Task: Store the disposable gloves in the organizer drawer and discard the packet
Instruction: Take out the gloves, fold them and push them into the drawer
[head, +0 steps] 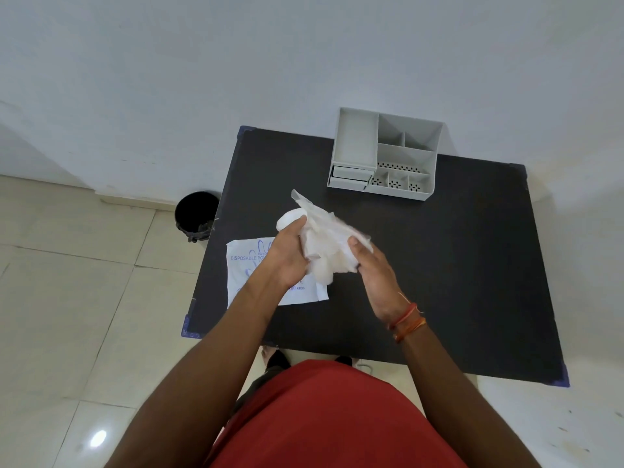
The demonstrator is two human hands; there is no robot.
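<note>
A crumpled bundle of translucent white disposable gloves (326, 239) is held above the black table (456, 265) between both hands. My left hand (287, 258) grips its left side and my right hand (374, 275) grips its right side. Under my left wrist the flat white packet (246, 271), printed with blue letters, lies on the table. The grey organizer (385, 153) stands at the table's far edge. Its two small drawers (349, 177) at the front left look pushed in.
A black waste bin (197, 214) stands on the tiled floor just left of the table's far left corner. A white wall runs behind the table. My red shirt fills the bottom of the view.
</note>
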